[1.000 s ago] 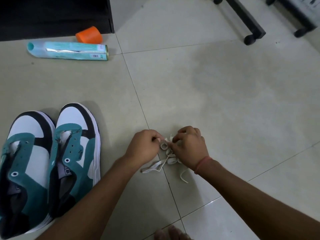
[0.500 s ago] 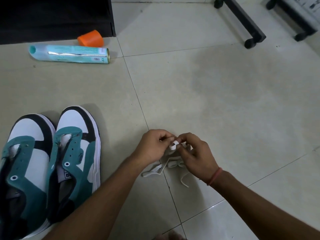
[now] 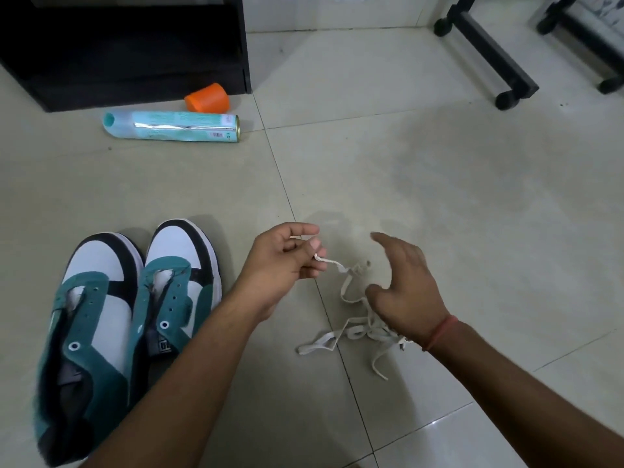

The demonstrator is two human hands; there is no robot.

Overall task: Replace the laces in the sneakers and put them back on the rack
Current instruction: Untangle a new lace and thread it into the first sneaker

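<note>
The left hand [image 3: 282, 261] pinches one end of the lace [image 3: 351, 319]; that grip is thumb against curled fingers, holding little more than the tip. The rest trails down and right from the grip into a loose tangle on the floor [image 3: 439, 184], partly under the right hand [image 3: 405, 285], which hovers with fingers spread and holds nothing. Pulling now could tighten a loop into a knot, or slip the tip free. Left of the grip stand the two sneakers [image 3: 135, 305], eyelets empty. Beyond lie a can [image 3: 172, 126] and an orange cap [image 3: 207, 97].
</note>
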